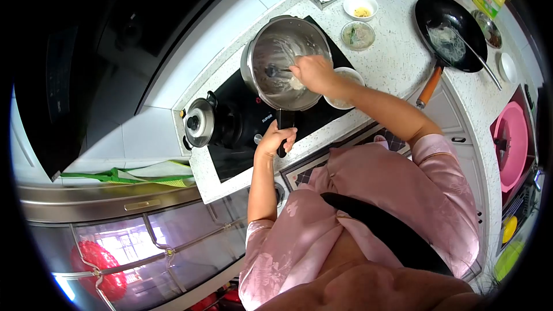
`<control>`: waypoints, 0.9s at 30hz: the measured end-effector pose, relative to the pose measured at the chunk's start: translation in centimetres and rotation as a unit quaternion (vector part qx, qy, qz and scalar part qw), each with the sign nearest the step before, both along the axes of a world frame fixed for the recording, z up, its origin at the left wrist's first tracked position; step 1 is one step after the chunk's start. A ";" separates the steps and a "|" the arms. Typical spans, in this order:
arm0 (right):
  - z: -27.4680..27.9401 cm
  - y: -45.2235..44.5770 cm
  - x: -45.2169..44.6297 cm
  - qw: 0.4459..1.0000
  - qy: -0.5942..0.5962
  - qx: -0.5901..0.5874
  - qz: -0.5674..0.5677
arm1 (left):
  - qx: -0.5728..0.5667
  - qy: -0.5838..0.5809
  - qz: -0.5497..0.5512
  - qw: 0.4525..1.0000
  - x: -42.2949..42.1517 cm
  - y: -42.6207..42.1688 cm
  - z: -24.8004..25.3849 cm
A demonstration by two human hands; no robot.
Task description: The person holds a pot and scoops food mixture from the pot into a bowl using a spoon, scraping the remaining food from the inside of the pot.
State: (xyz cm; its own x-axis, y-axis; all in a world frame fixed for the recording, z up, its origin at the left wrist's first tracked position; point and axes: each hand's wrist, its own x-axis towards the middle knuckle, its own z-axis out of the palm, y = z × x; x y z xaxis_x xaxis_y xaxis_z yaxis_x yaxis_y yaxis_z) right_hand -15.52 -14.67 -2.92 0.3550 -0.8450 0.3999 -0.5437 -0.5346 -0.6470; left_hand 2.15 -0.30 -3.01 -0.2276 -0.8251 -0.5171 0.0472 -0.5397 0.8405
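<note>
A steel pressure cooker pot (265,40) is tilted on the black cooktop (247,155), its mouth turned toward me. Pale, sticky residue coats its inner wall. My left hand (277,138) is closed around the pot's black handle (286,120). Inside the mouth, my right hand (314,74) grips a spoon (272,70) whose dark end lies against the inner wall; its handle is mostly hidden by my fingers. Just right of the pot, partly under my right forearm, stands a white bowl (352,74) holding pale food.
A lidded pot (200,122) stands at the cooktop's left. Behind are a bowl with yellow bits (361,7) and a glass bowl (358,35). To the right, a black wok (429,14) holds noodle-like strands, its wooden handle (429,87) overhanging the counter edge. A pink basin (511,147) sits in the sink.
</note>
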 end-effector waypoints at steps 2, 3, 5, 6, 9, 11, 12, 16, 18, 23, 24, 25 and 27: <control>0.2 1.2 1.2 0.999 -0.013 0.026 -0.027 | 0.009 0.009 0.044 0.999 -0.5 0.0 0.2; -0.1 1.6 2.1 0.999 -0.016 0.039 -0.029 | 0.009 0.013 0.036 0.999 -0.4 0.0 -0.1; 0.2 3.0 3.5 0.998 -0.010 0.046 -0.038 | 0.012 0.009 0.039 0.999 -0.7 0.1 -0.1; -0.1 3.2 4.3 0.999 -0.002 0.048 -0.022 | 0.012 0.010 0.047 0.999 -0.9 0.2 0.0; -0.4 3.5 5.0 0.998 0.035 0.054 0.003 | 0.016 0.005 0.054 0.998 -1.2 0.2 0.3; 0.5 3.2 4.3 0.984 0.137 0.108 0.039 | 0.011 0.001 0.048 0.999 -1.1 0.2 -0.3; 0.0 2.7 4.2 0.984 0.137 0.109 0.039 | 0.003 -0.001 0.044 0.999 -1.0 0.2 -0.5; -0.3 1.2 2.3 0.973 0.151 0.176 0.008 | -0.007 0.007 0.038 0.999 -0.9 0.3 -0.6; 0.7 1.4 2.3 0.979 0.093 0.183 -0.006 | 0.010 0.003 0.049 0.999 -1.2 0.2 -0.3; 2.3 2.4 4.5 0.989 0.085 0.114 0.040 | 0.012 -0.004 0.045 0.999 -1.4 0.2 -0.1; 1.9 2.2 4.2 0.981 0.117 0.148 0.045 | 0.010 -0.005 0.045 0.999 -1.3 0.2 -0.1; 1.3 2.0 3.8 0.971 0.150 0.182 0.049 | 0.010 -0.005 0.046 0.999 -1.2 0.2 -0.1; -1.0 1.2 3.1 0.966 0.130 0.224 -0.003 | 0.000 -0.003 0.028 1.000 -1.1 0.2 -0.4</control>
State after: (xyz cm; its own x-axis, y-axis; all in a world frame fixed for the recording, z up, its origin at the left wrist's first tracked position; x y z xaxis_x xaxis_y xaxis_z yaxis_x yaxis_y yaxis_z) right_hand -12.40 -13.46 -3.91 0.3881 -0.9153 -0.1075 -0.7210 -0.2289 -0.6541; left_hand 1.09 -0.11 -3.37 -0.1775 -0.8363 -0.5187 0.0726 -0.5368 0.8406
